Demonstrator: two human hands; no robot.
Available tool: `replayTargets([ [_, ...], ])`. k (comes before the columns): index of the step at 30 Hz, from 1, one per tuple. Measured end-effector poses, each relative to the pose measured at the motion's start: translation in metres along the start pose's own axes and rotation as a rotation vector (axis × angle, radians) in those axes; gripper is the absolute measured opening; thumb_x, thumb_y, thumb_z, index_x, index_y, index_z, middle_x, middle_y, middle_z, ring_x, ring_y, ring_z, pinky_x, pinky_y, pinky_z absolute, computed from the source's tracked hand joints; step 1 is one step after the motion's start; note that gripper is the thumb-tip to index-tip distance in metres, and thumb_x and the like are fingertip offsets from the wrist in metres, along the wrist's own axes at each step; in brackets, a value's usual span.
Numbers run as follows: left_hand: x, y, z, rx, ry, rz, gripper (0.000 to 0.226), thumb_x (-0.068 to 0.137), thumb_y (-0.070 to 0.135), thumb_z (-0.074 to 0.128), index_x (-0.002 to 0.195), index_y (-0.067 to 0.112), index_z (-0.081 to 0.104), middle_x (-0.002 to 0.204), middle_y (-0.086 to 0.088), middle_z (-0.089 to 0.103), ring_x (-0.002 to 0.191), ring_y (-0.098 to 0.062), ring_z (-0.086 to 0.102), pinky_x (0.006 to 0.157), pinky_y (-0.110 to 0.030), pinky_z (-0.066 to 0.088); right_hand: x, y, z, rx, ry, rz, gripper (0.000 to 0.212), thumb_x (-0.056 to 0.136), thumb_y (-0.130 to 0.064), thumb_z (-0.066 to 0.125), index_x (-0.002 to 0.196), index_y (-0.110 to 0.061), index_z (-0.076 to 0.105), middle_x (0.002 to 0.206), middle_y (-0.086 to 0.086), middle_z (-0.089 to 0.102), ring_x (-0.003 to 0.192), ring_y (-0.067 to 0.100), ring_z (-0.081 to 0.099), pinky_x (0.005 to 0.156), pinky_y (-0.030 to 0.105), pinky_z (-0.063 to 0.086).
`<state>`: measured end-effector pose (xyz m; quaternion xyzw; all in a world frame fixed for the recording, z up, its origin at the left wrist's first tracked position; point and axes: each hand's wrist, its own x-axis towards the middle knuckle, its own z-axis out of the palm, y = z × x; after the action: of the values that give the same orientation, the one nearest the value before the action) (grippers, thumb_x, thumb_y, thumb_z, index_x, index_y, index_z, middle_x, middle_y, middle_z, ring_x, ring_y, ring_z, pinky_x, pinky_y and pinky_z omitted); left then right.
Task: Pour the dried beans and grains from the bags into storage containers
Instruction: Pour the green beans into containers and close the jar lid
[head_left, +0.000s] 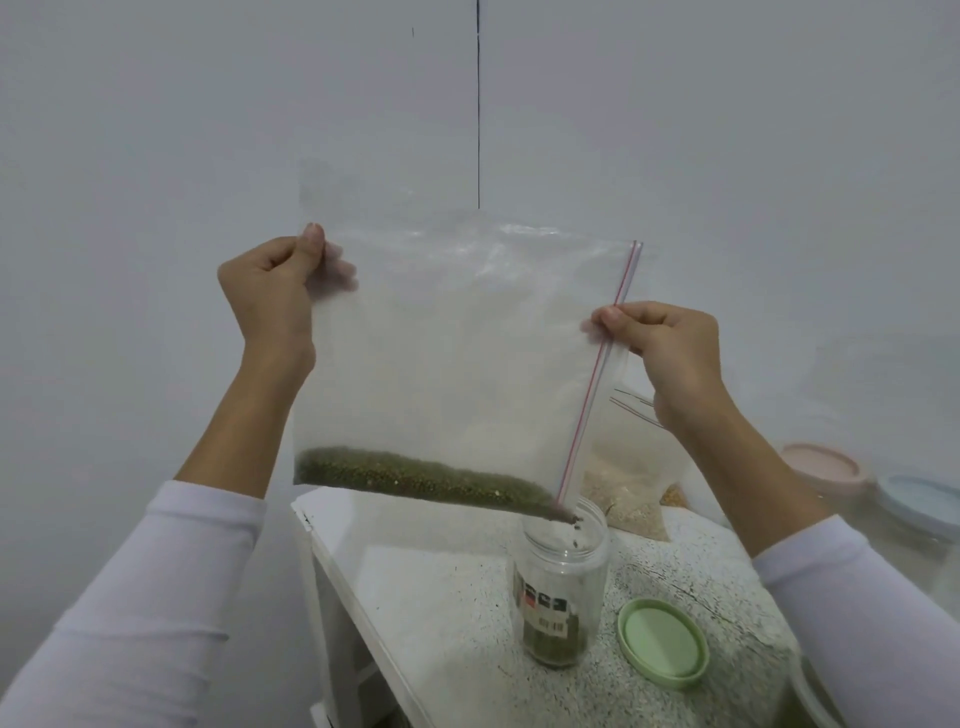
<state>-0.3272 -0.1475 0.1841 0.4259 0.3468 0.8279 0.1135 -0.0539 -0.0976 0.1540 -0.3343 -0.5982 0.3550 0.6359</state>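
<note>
Both hands hold the zip bag (457, 353) up, left hand (270, 291) pinching its far-left edge high, right hand (660, 343) pinching the zipper side lower, so the green beans (415, 475) slide rightward along the bottom fold toward the open corner, apparently just over the jar (563, 577) on the surface (441, 597).

Both arms raised forward and up, forearms bare, white sleeves (156, 587) pushed back past the wrists. Left hand (272, 291) held high, back of the hand toward the camera, thumb upright along the front of a clear bag (447, 353), fingers (340, 270) curled behind its edge and seen through the plastic. Right hand (665, 340) lower, knuckles up, thumb and fingers pinching the bag's zipper edge. Left wrist bent slightly back; right wrist angled down and inward. Hands well apart, level with neither shoulder visible.
</note>
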Motion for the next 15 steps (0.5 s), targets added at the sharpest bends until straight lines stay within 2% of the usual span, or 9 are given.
replayTargets([
  [2,0.0005,-0.0006,0.0,0.005,0.002,0.005,0.024,0.091,0.01,0.062,0.068,0.005,0.065,0.051,0.004,0.064,0.052,-0.017,0.062,0.063,-0.034,0.057,0.0004,0.001,0.0006,-0.009,-0.025,0.01,0.012,0.084,-0.005,0.067,0.075,-0.011,0.071,0.065,-0.005,0.072,0.07,0.007,0.066,0.08,0.014,0.05],
  [5,0.0009,-0.0011,0.0007,0.004,0.005,0.007,0.025,0.091,0.01,0.062,0.066,0.006,0.065,0.051,0.004,0.064,0.052,-0.016,0.062,0.063,-0.035,0.057,0.0017,0.0015,0.0003,0.005,-0.002,0.011,0.012,0.084,-0.006,0.067,0.074,-0.012,0.071,0.065,-0.007,0.072,0.072,0.003,0.066,0.077,0.011,0.048],
  [9,0.0006,-0.002,0.0023,0.009,0.011,0.009,0.025,0.091,0.01,0.063,0.067,0.005,0.065,0.052,0.004,0.064,0.053,-0.017,0.062,0.061,-0.034,0.056,0.0039,0.0005,0.0002,-0.02,-0.03,0.041,0.009,0.084,-0.008,0.067,0.076,-0.012,0.071,0.067,-0.008,0.072,0.074,-0.001,0.066,0.088,0.018,0.046],
  [12,0.0006,-0.0011,0.0034,0.028,0.007,0.021,0.025,0.091,0.01,0.063,0.067,0.005,0.065,0.051,0.005,0.064,0.052,-0.015,0.062,0.061,-0.033,0.057,0.0042,0.0002,-0.0002,-0.007,-0.005,0.029,0.009,0.084,-0.008,0.067,0.077,-0.011,0.071,0.065,-0.009,0.072,0.072,-0.002,0.065,0.084,0.015,0.045],
  [15,-0.0003,-0.0009,0.0029,0.042,-0.004,0.023,0.024,0.091,0.01,0.062,0.067,0.005,0.065,0.051,0.005,0.064,0.052,-0.015,0.062,0.062,-0.034,0.057,0.0037,0.0001,0.0003,-0.022,-0.025,0.047,0.008,0.083,-0.008,0.068,0.077,-0.011,0.071,0.066,-0.008,0.072,0.071,-0.001,0.065,0.089,0.02,0.045],
])
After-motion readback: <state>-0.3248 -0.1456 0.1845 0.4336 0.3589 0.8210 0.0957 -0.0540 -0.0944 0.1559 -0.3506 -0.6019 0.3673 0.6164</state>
